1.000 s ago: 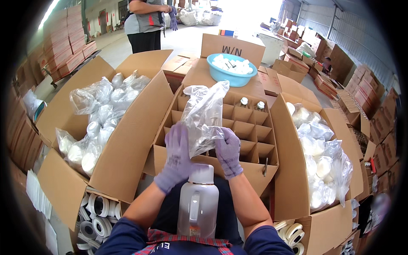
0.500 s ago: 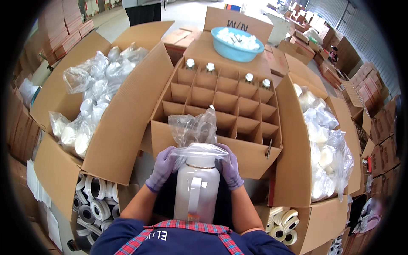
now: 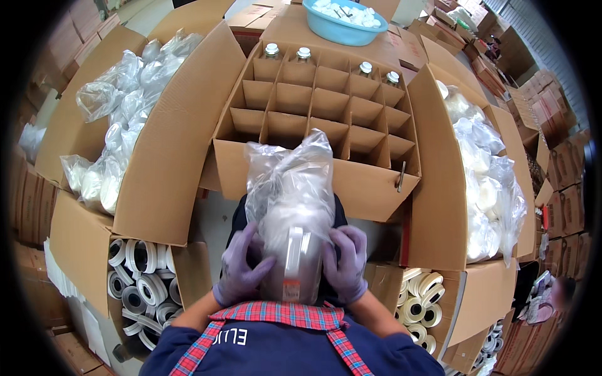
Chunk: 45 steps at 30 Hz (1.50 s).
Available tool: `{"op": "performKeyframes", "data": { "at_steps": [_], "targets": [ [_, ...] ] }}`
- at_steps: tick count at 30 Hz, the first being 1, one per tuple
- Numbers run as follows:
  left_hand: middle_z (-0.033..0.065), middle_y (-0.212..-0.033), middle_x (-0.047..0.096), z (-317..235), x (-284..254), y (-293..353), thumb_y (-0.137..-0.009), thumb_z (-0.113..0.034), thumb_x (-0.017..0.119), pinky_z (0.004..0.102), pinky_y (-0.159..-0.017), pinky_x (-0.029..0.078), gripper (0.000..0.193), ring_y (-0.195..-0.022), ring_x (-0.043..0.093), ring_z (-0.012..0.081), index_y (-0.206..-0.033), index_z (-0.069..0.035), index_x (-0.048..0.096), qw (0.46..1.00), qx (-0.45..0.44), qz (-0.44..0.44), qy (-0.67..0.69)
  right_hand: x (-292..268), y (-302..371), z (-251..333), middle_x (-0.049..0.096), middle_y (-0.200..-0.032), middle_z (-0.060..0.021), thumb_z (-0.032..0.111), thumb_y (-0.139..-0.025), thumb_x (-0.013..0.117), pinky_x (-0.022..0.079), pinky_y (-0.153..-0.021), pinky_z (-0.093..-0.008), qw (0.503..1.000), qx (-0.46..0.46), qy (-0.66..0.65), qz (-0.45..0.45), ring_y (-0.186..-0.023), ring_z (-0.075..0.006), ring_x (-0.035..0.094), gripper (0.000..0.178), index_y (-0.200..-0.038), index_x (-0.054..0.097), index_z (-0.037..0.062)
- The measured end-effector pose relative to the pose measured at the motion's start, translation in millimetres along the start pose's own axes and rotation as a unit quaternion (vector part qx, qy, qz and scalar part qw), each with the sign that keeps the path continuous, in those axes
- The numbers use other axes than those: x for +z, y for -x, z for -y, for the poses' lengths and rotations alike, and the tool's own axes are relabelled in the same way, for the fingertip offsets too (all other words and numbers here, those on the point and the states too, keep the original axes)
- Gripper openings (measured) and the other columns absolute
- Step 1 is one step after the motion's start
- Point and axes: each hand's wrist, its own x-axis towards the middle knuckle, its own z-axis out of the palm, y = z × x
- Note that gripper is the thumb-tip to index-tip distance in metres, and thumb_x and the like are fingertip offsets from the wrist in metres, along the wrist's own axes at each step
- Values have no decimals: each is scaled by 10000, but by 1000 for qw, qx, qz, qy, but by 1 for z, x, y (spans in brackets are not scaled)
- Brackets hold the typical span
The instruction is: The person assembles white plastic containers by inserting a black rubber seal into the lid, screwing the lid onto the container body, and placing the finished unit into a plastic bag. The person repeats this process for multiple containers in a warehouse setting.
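The purple-gloved left hand (image 3: pixel 244 263) sat beside the handled jug (image 3: pixel 307 282), fingers half-curled. The jug lay between both hands at the person's lap, a clear plastic bag (image 3: pixel 288 172) over its top; its lower end seemed uncovered, so bagging looked partly done. Beyond, the divided carton (image 3: pixel 370 188) held four white-capped bottles (image 3: pixel 271 50). The right hand (image 3: pixel 348 260) was loosely bent alongside; whether either pinched the bag, I couldn't tell.

- Left hand (image 3: pixel 243 266) and right hand (image 3: pixel 348 262): gloved in lavender
- Bag (image 3: pixel 291 168): clear, with whitish glints
- Jug (image 3: pixel 311 269): silvery grey, with a red-and-pale label (image 3: pixel 291 291)
- Divided carton (image 3: pixel 276 168): plain brown
- Bottle caps (image 3: pixel 303 52): white
- Basin (image 3: pixel 342 31): light blue, white pieces (image 3: pixel 345 11) inside
- Shirt (image 3: pixel 295 351): navy, white lettering (image 3: pixel 229 336)
- Collar (image 3: pixel 276 309): red-and-blue plaid
- Left-side parts (image 3: pixel 145 280): white and grey
- Right-side parts (image 3: pixel 430 297): cream
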Motion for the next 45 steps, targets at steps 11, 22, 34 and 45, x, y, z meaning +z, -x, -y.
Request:
{"op": "performKeyframes", "data": {
  "at_steps": [11,22,34,45],
  "targets": [
    [156,-999,661,5,8,-36,-783,-10,724,385,-773,533,242,-865,659,316,-1020,-30,684,996,-5,47,-79,13,-19,-12,613,-965,-155,18,-829,684,535,-762,-392,979,78,-100,161,-863,-344,634,141,-962,643,39],
    [93,-1042,674,46,-64,98,-883,-223,635,420,-912,503,267,-1019,640,297,-1109,-123,736,911,23,406,65,-70,42,-17,602,-1172,-177,160,-934,571,514,-922,-423,679,40,-231,695,-1067,-342,615,248,-1150,656,73],
    [127,-1054,702,58,-7,-6,-870,-168,672,438,-954,513,251,-1025,669,309,-1099,-93,741,887,150,435,-41,-34,-146,-47,647,-1041,-44,276,-851,670,550,-852,-419,842,-338,39,420,-1071,-257,633,358,-1205,659,226],
    [160,-1086,688,7,93,-98,-850,-67,709,479,-1016,480,224,-1033,645,350,-1072,-37,708,920,214,328,-4,-288,-322,-220,736,-940,-128,217,-918,622,567,-788,-436,804,-4,594,28,-901,-311,721,352,-1252,672,117]
  ]
}}
